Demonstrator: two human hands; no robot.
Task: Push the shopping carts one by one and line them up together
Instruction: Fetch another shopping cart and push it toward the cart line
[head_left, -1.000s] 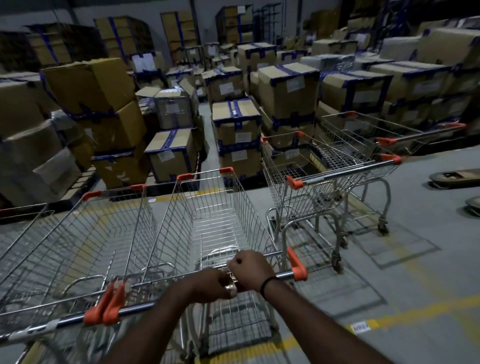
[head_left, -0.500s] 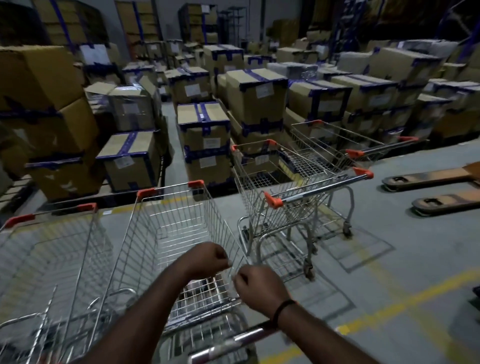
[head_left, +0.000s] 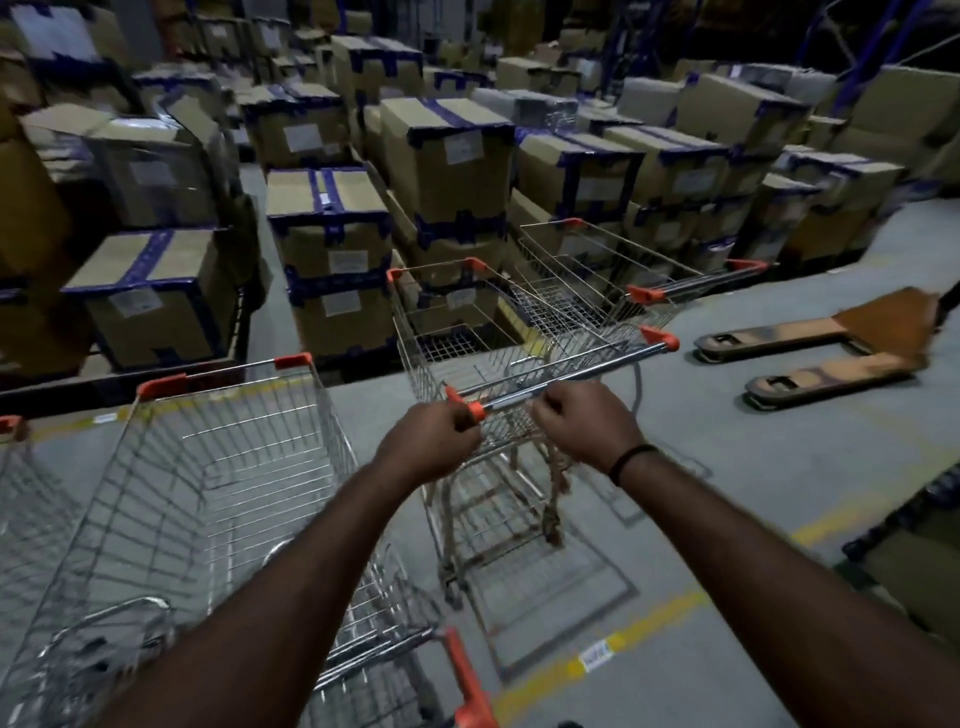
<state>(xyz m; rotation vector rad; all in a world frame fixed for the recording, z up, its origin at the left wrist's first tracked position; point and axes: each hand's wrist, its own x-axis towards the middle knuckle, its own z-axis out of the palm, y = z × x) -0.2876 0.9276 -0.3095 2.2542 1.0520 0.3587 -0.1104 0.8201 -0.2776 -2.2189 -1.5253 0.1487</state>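
Note:
A wire shopping cart (head_left: 467, 332) with orange corner caps stands in front of me, angled to the right. My left hand (head_left: 428, 447) grips the left end of its chrome handle (head_left: 582, 371) at the orange cap. My right hand (head_left: 584, 428) is closed on the same bar a little further right. Another cart (head_left: 613, 270) stands just behind it, toward the right. To my left, the cart I held before (head_left: 218, 493) is parked beside part of one more cart (head_left: 21, 493) at the frame's left edge.
Stacks of taped cardboard boxes (head_left: 447, 156) on pallets fill the space beyond the carts. An orange pallet jack (head_left: 831, 348) lies on the grey floor to the right. Yellow floor lines (head_left: 623, 644) run under the carts.
Both hands left the handle of the left cart, moved forward and right, and closed on the handle of the cart ahead. My view shifted right and closer to it.

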